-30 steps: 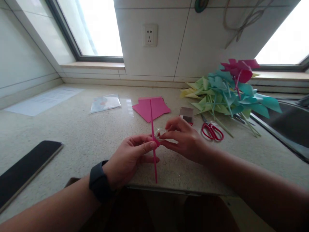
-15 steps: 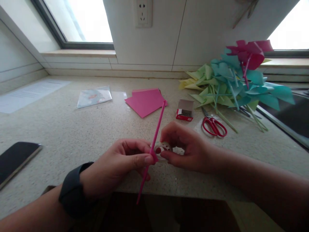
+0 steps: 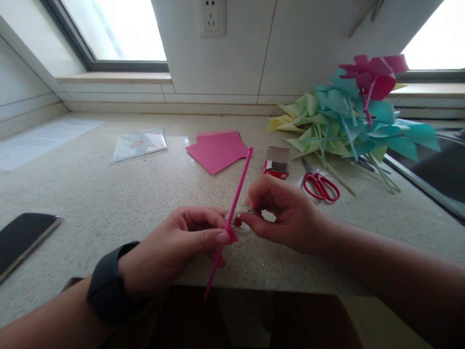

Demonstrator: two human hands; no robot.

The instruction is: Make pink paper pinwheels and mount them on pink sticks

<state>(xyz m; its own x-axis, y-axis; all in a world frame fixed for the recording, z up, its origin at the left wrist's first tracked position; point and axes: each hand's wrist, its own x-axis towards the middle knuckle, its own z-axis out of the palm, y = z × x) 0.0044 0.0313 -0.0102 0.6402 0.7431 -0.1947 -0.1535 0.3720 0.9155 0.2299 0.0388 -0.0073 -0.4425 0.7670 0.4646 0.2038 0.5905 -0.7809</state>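
Note:
My left hand [image 3: 185,242] pinches a long pink stick [image 3: 238,186] near its middle, thumb on top. The stick leans to the upper right over the counter's front edge. My right hand [image 3: 283,213] holds a small clear tape roll [image 3: 240,223] right against the stick, fingers curled around it. A dark watch sits on my left wrist.
Pink paper sheets [image 3: 218,150] lie behind the hands, with a small red and white box [image 3: 276,162] and red scissors [image 3: 321,186] to the right. A heap of green, teal and pink paper pinwheels [image 3: 348,121] lies far right beside a sink [image 3: 436,179]. A phone [image 3: 22,237] lies left.
The stick has tilted from nearly upright to leaning right. My right hand has brought the tape roll against it. The view has dropped a little.

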